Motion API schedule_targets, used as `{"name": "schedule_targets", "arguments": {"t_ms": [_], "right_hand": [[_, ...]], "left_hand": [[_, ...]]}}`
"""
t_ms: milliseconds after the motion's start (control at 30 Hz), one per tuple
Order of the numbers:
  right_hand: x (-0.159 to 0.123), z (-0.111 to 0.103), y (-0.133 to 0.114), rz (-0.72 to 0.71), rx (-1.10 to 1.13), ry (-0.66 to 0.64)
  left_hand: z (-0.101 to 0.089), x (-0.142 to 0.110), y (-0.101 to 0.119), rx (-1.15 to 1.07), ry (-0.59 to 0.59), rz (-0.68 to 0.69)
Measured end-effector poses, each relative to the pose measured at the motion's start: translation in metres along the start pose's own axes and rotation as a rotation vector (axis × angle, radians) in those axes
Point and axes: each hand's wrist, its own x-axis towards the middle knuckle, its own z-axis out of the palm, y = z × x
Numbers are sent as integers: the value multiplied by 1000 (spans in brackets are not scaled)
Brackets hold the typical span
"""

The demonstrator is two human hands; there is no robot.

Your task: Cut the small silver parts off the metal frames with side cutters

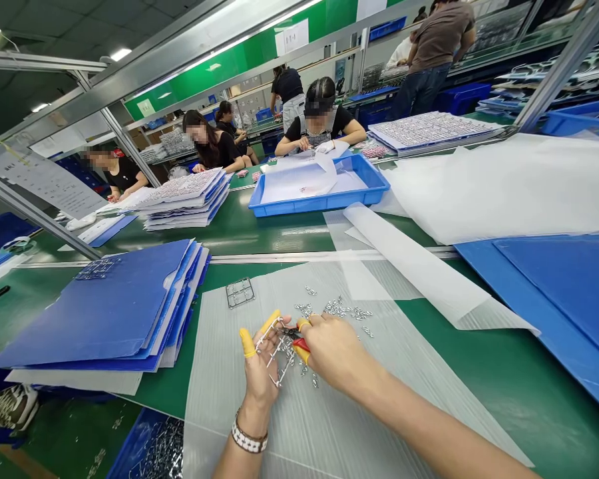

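Observation:
My left hand [260,376], with yellow finger cots on some fingers, holds a small silvery sprue frame [274,359] with thin bars. My right hand [329,346] grips red-handled nippers [300,342], their dark jaws at the frame's upper right side. Small shiny chrome-like parts [335,306] lie scattered on the translucent sheet [379,399] beyond and beneath my hands. Farther back on that sheet rests another sprue frame [240,293], dark and rectangular. How the jaws meet the bar is too small to make out.
At left stands a stack of blue boards [114,306] with a sprue frame on top. A blue tray [319,196] and a stack of filled sheets [184,199] lie across the bench. Rolled film [429,279] and blue sheets [554,286] are at right. Several people sit opposite.

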Motion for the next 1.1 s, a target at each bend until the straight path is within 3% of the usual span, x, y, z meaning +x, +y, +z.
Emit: {"name": "schedule_targets", "arguments": {"t_ms": [267,833,1100], "right_hand": [[-10,10,3,29,38,-74],[-5,14,-5,-9,-17,-74],[-9,17,4,-9,3,-42]], "left_hand": [[-4,5,15,-183,-3,-64],[1,1,5,7,23,28],[-3,1,18,-30,51,50]]}}
